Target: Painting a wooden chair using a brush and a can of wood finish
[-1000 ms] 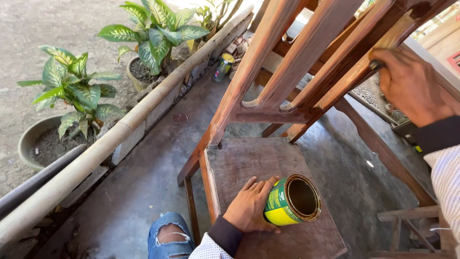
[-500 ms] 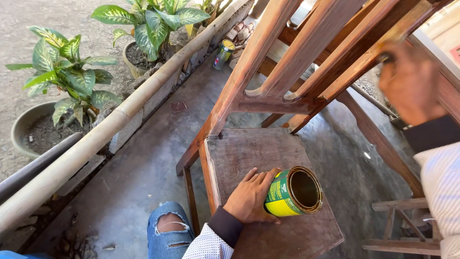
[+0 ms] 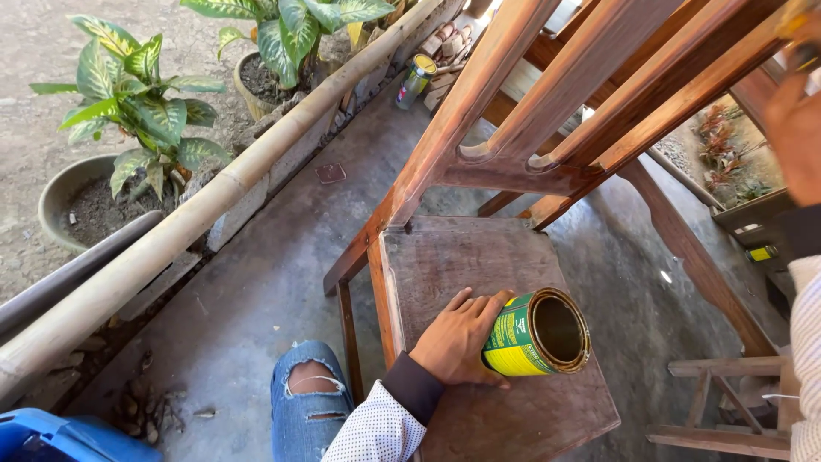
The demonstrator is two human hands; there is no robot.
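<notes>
Green tin (image 3: 537, 334) tilted on chair seat (image 3: 462, 265), wrapped by my left fingers (image 3: 479, 310). Right hand (image 3: 795, 137) has lifted off slats (image 3: 599, 94); its grip unreadable; brushing stroke apparently paused.

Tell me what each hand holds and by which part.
Left hand grips the open green can by its side wall. Right hand: cannot tell, mostly out of frame.

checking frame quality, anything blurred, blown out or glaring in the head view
Head view: the right hand at the right edge is blurred and partly cropped; sunlight blows out the top right corner; wet gloss glares on the chair slats; the left hand and open tin on the seat are sharp, in even shade.
</notes>
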